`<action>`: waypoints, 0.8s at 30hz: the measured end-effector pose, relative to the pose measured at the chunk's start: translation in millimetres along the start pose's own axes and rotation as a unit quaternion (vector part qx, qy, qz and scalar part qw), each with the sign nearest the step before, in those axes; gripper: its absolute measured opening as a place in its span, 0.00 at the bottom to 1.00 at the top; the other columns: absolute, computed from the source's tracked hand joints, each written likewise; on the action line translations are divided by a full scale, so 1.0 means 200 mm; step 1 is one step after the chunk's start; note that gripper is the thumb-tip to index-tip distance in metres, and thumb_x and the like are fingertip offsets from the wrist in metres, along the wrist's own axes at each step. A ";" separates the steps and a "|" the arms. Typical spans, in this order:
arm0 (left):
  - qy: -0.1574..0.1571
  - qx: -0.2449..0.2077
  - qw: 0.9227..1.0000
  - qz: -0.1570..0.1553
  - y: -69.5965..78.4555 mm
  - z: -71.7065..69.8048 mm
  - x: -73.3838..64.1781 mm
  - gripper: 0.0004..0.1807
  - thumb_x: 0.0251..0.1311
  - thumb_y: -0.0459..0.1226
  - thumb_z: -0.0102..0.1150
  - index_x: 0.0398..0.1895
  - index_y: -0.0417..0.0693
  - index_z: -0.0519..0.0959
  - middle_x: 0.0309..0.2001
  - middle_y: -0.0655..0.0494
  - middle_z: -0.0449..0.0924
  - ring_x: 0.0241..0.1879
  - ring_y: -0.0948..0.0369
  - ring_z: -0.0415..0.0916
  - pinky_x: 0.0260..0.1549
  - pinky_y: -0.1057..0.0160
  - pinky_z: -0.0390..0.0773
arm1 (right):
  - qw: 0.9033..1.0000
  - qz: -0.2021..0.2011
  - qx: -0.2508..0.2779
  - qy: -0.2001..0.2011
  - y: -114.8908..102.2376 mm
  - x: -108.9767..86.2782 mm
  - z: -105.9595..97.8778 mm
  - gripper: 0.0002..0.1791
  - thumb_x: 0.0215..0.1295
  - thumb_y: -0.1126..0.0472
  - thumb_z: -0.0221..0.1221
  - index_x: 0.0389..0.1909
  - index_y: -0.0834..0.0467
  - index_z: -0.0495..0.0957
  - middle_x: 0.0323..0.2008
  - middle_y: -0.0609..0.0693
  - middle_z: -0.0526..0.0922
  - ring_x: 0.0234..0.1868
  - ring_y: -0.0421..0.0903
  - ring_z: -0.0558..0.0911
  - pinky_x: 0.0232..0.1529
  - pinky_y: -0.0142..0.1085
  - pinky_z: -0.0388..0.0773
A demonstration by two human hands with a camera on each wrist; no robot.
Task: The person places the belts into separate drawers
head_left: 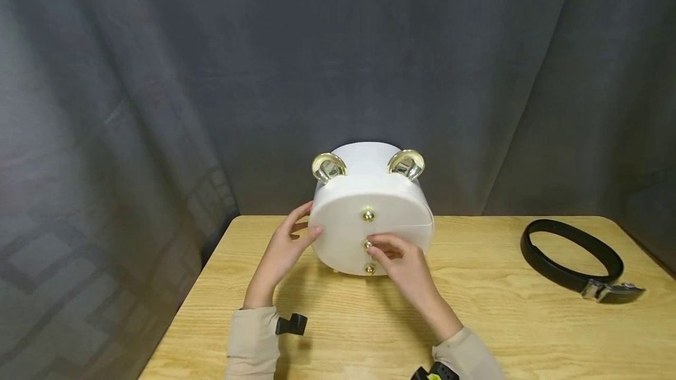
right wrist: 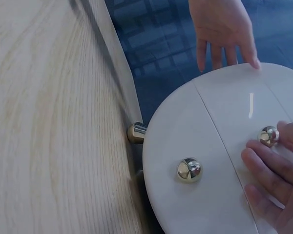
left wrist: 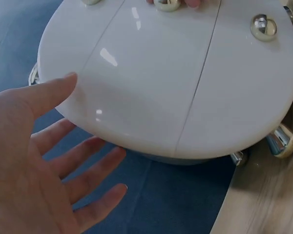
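the white box (head_left: 388, 207) is stood on the table (head_left: 327, 350); its middle knob (right wrist: 269, 136) is pinched by thumb and forefinger of the right hand (head_left: 406, 263); at its left edge the left hand (head_left: 282, 251) is held wide, fingers spread; a looped black belt (head_left: 554, 272) is seen at right

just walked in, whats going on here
A person is handling a white box with gold ears, standing on a wooden table. Their right hand pinches the middle knob on its front, which looks flush. Their left hand is at its left edge. A black belt lies off to the right.
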State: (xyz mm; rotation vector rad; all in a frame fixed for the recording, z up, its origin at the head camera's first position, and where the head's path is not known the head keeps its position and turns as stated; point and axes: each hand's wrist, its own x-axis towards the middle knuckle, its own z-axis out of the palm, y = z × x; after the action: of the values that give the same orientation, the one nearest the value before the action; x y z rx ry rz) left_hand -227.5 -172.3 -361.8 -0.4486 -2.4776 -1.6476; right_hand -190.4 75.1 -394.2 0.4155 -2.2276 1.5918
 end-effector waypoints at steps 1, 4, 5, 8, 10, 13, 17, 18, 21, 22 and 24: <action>-0.004 0.000 1.000 -0.004 -0.01 0.00 0.00 0.35 0.65 0.48 0.64 0.73 0.58 0.64 0.69 0.54 0.67 0.62 0.49 0.70 0.57 0.42 0.69 | 1.000 0.001 0.000 -0.003 0.00 0.00 0.00 0.10 0.62 0.64 0.67 0.44 0.57 0.86 0.35 0.45 0.88 0.35 0.41 0.85 0.41 0.35 0.81; -0.009 -0.002 1.000 -0.021 -0.03 0.00 0.00 0.37 0.63 0.47 0.66 0.74 0.58 0.63 0.70 0.52 0.66 0.61 0.48 0.71 0.55 0.44 0.73 | 1.000 0.000 -0.003 -0.009 0.00 -0.01 0.00 0.10 0.63 0.64 0.67 0.45 0.57 0.86 0.36 0.45 0.88 0.35 0.41 0.85 0.41 0.35 0.81; -0.009 -0.003 1.000 -0.025 -0.03 0.00 0.00 0.38 0.63 0.47 0.66 0.74 0.58 0.62 0.70 0.52 0.65 0.61 0.48 0.71 0.54 0.44 0.74 | 1.000 -0.003 -0.005 -0.011 0.01 -0.01 0.00 0.10 0.63 0.64 0.67 0.45 0.57 0.86 0.36 0.45 0.88 0.35 0.40 0.85 0.41 0.35 0.81; -0.007 -0.002 0.999 -0.031 -0.04 0.01 0.01 0.38 0.62 0.47 0.67 0.74 0.59 0.63 0.70 0.50 0.66 0.60 0.47 0.71 0.53 0.44 0.75 | 1.000 -0.014 -0.007 -0.014 0.01 0.00 -0.01 0.11 0.63 0.65 0.66 0.46 0.57 0.85 0.36 0.45 0.88 0.35 0.41 0.85 0.41 0.35 0.81; -0.005 0.003 0.999 -0.032 -0.04 0.01 0.01 0.37 0.62 0.48 0.67 0.73 0.60 0.64 0.69 0.50 0.67 0.60 0.47 0.71 0.53 0.44 0.74 | 1.000 -0.020 -0.008 -0.017 0.01 0.00 -0.01 0.11 0.63 0.65 0.66 0.46 0.57 0.85 0.37 0.45 0.88 0.35 0.41 0.85 0.41 0.35 0.81; -0.003 0.017 0.999 -0.035 -0.03 0.01 0.01 0.36 0.63 0.50 0.66 0.73 0.62 0.64 0.68 0.51 0.68 0.61 0.49 0.71 0.54 0.43 0.73 | 0.999 -0.024 -0.005 -0.021 0.02 0.00 -0.02 0.11 0.64 0.63 0.66 0.47 0.57 0.86 0.39 0.46 0.88 0.34 0.42 0.85 0.41 0.35 0.81; -0.004 0.033 0.999 -0.031 -0.02 0.00 0.01 0.35 0.64 0.51 0.64 0.73 0.64 0.64 0.67 0.53 0.69 0.61 0.50 0.70 0.56 0.43 0.71 | 0.999 -0.029 0.003 -0.020 0.03 0.00 -0.03 0.11 0.66 0.61 0.65 0.47 0.57 0.86 0.42 0.47 0.87 0.35 0.43 0.85 0.41 0.35 0.81; -0.004 0.032 0.999 -0.028 -0.02 0.00 0.01 0.35 0.64 0.51 0.64 0.73 0.63 0.65 0.67 0.52 0.69 0.61 0.50 0.71 0.56 0.42 0.71 | 0.999 -0.030 0.005 -0.019 0.03 0.00 -0.03 0.10 0.66 0.61 0.65 0.47 0.56 0.86 0.42 0.47 0.87 0.35 0.43 0.85 0.41 0.35 0.81; -0.001 0.027 0.999 -0.021 -0.03 0.01 0.01 0.35 0.64 0.49 0.65 0.73 0.61 0.65 0.67 0.52 0.69 0.61 0.49 0.71 0.57 0.43 0.70 | 0.999 -0.032 0.008 -0.014 0.04 -0.01 -0.04 0.10 0.66 0.61 0.65 0.46 0.56 0.86 0.42 0.48 0.87 0.36 0.44 0.86 0.42 0.35 0.81; 0.000 0.025 1.000 -0.018 -0.03 0.01 0.01 0.35 0.64 0.48 0.65 0.73 0.60 0.65 0.67 0.51 0.70 0.61 0.49 0.71 0.58 0.43 0.69 | 0.999 -0.031 0.006 -0.013 0.04 -0.02 -0.05 0.10 0.65 0.61 0.65 0.46 0.56 0.87 0.42 0.48 0.87 0.36 0.45 0.86 0.42 0.35 0.81; 0.002 0.021 1.000 -0.012 -0.03 0.02 0.01 0.34 0.64 0.47 0.65 0.73 0.59 0.66 0.67 0.51 0.70 0.60 0.49 0.72 0.58 0.43 0.69 | 1.000 -0.028 0.007 -0.012 0.04 -0.02 -0.06 0.10 0.65 0.62 0.65 0.46 0.57 0.87 0.42 0.49 0.87 0.36 0.46 0.86 0.41 0.34 0.81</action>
State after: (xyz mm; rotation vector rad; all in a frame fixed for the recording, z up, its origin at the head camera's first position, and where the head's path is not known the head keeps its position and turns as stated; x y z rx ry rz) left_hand -231.8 -170.4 -368.1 -0.4131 -2.5191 -1.6002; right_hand -188.5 89.1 -398.5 0.4994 -2.2045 1.5823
